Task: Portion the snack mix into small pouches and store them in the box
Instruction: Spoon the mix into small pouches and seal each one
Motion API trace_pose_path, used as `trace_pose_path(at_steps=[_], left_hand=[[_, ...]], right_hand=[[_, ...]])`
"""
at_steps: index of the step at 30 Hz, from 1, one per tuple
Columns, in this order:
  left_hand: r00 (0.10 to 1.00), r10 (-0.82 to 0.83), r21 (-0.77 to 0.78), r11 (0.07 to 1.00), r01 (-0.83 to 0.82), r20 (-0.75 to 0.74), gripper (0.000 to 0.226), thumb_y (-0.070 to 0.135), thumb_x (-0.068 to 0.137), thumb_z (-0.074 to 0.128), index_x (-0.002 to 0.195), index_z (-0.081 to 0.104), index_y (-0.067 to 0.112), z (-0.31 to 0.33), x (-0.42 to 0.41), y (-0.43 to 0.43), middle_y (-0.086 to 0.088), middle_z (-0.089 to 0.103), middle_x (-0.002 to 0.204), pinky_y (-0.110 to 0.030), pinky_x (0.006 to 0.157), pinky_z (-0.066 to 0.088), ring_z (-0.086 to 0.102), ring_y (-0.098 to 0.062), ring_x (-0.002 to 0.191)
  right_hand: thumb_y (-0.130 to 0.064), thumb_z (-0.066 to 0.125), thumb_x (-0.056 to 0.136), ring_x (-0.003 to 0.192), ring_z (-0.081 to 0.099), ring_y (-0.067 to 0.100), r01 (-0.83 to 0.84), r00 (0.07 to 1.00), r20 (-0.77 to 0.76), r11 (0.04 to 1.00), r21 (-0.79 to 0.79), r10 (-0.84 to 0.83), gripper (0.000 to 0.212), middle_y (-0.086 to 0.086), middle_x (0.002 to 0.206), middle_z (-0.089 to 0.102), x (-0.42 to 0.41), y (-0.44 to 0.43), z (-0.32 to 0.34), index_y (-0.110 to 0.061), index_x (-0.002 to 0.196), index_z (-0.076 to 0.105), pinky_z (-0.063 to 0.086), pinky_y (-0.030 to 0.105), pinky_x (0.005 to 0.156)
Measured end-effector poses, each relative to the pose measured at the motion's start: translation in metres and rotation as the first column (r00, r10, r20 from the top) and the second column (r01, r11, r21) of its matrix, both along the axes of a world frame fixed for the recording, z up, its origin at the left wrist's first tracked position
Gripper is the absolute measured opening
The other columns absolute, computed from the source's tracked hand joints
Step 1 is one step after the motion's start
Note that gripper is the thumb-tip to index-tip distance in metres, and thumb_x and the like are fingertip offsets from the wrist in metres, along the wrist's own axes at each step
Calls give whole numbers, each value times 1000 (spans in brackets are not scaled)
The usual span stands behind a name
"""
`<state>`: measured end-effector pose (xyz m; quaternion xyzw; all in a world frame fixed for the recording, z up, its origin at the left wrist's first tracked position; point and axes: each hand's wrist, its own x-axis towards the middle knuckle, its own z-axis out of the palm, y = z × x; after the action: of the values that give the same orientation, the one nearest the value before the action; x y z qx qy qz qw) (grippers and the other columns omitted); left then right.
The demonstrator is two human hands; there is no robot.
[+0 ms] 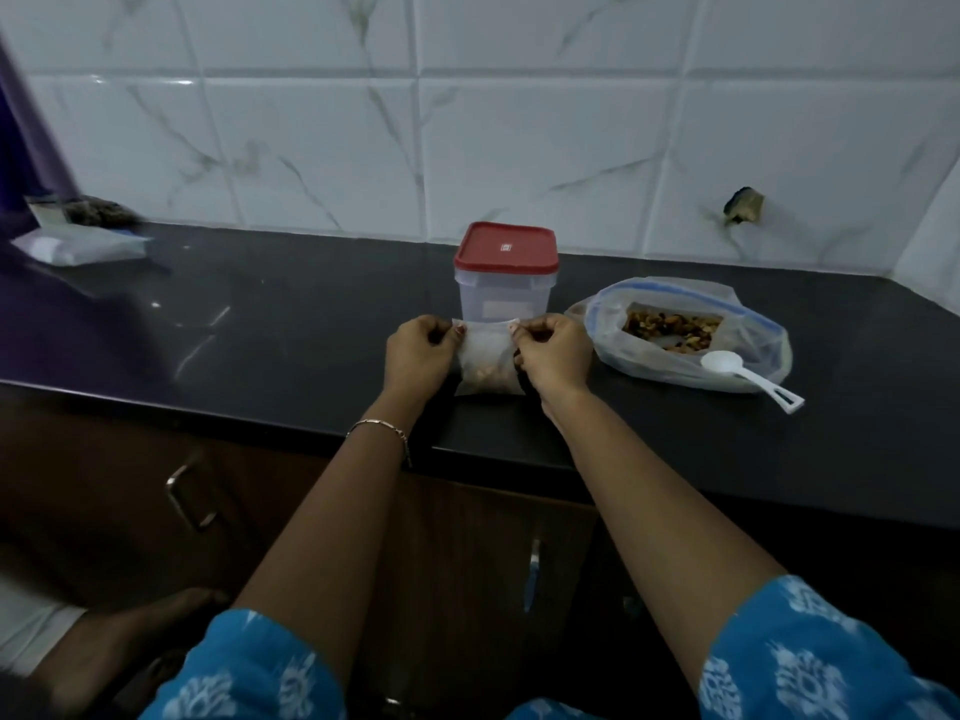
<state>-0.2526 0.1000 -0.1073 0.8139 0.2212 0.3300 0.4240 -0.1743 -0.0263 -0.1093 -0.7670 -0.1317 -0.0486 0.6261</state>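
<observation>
Left hand (420, 350) and right hand (554, 350) each pinch a top corner of the pouch (487, 363); box (505, 275) sits lidded just behind; right hand marginally nearer it.

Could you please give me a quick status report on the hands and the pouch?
Left hand and right hand each pinch a top corner of the small pouch, mix inside. Box behind it, red lid on, must come off before storing.
</observation>
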Motion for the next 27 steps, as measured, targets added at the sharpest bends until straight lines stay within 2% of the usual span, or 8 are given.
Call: trace_pose_path(at_steps=[3,8,11,13,16,21,25,27], left_hand=[[1000,13,-20,1000,-13,-18,19,27,92,65,95,70,9,0,3,-1,1,64,84,-15,68,41,59,-11,80],[991,113,-120,987,-104,71,17,33,89,68,91,62,17,5,-8,-6,4,63,94,-22,75,43,59,-10,87],[955,203,-245,958,-147,219,16,34,91,65,97,59,20,9,-20,-14,8,60,99,-29,87,49,58,-11,98],[936,206,-228,963,-142,286,13,30,92,63,98,58,20,11,-26,-25,9,59,99,-29,90,48,57,-11,100],[923,150,-148,984,-104,354,9,28,92,61,96,57,22,18,-28,-47,12,58,91,-28,81,50,59,-11,93],[911,-4,-36,999,21,413,8,21,93,60,87,57,17,37,-5,-124,12,55,75,-6,58,37,50,2,62],[898,-202,-49,970,239,391,8,21,93,61,86,58,17,29,21,-205,13,58,74,-8,64,42,54,1,67],[875,-308,-57,934,353,374,8,20,93,62,86,59,16,20,31,-246,10,60,75,-17,68,45,56,-3,70]], right_hand=[[-20,65,91,65,67,12,-12,1000,-28,998,61,13,8,5,87,71,0,-3,0,-20,83,65,54,20,62],[-20,51,100,74,70,14,-44,992,-110,987,156,62,19,2,106,68,-5,-17,3,-13,108,66,59,32,80],[-18,47,101,72,70,12,-67,998,-5,990,126,68,20,-3,104,64,-17,-42,11,-13,113,64,59,29,75],[-20,48,101,69,68,10,-57,994,98,994,91,48,21,-6,97,64,-20,-68,16,-13,113,64,59,26,71],[-21,51,100,67,66,13,34,978,200,994,107,-55,19,-5,85,66,-15,-113,19,-13,103,67,58,32,69],[-20,51,99,68,65,17,258,916,277,956,142,-289,19,5,87,69,-10,-199,26,-17,100,69,57,35,65],[-22,50,99,78,65,18,376,878,297,925,57,-376,17,-1,86,68,-7,-274,22,-25,98,67,57,43,75],[-23,49,99,91,62,16,474,842,311,880,-36,-441,21,1,109,63,-7,-314,21,-24,114,63,54,36,84]])
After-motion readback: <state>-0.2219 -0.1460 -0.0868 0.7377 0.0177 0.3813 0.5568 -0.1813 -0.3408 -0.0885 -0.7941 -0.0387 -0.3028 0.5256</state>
